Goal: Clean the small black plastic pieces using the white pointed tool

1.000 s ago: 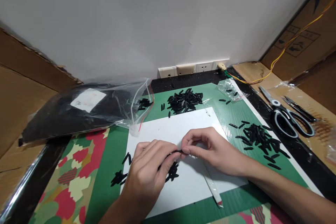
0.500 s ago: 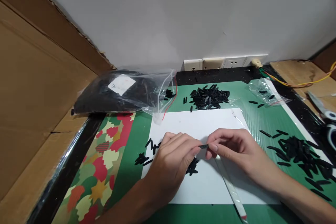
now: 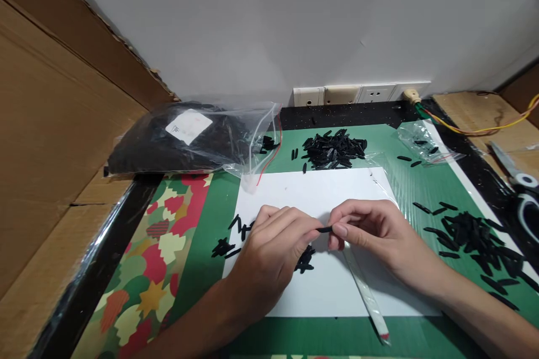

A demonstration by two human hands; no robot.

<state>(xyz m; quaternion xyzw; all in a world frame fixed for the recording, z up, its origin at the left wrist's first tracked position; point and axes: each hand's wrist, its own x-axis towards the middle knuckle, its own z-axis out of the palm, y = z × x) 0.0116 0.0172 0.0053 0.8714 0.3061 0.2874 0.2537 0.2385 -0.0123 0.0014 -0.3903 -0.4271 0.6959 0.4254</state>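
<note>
White wall behind, cardboard walls on both sides, and a green mat (image 3: 202,219) covers the tabletop with one white sheet (image 3: 311,190) laid on it. Over that sheet, the left hand (image 3: 269,252) and the right hand (image 3: 370,233) meet, each pinched shut with thumb and fingertips on opposite ends of one small black piece (image 3: 324,229), held just above the paper. How far along? Judging by the layout, a fair amount looks handled: one dense far pile (image 3: 332,151) sits beyond the sheet and one looser right pile (image 3: 471,235) spreads over the mat, too many in each to count. A handful of loose pieces (image 3: 229,241) lies beside and under the left hand, roughly a dozen visible, and one big clear bag (image 3: 189,140) packed with black stock suggests plenty remains. One small empty-looking bag (image 3: 421,143) rests far right, one white strip (image 3: 366,297) runs under the right wrist, and one pair of scissors (image 3: 522,190) shows at the edge.
</note>
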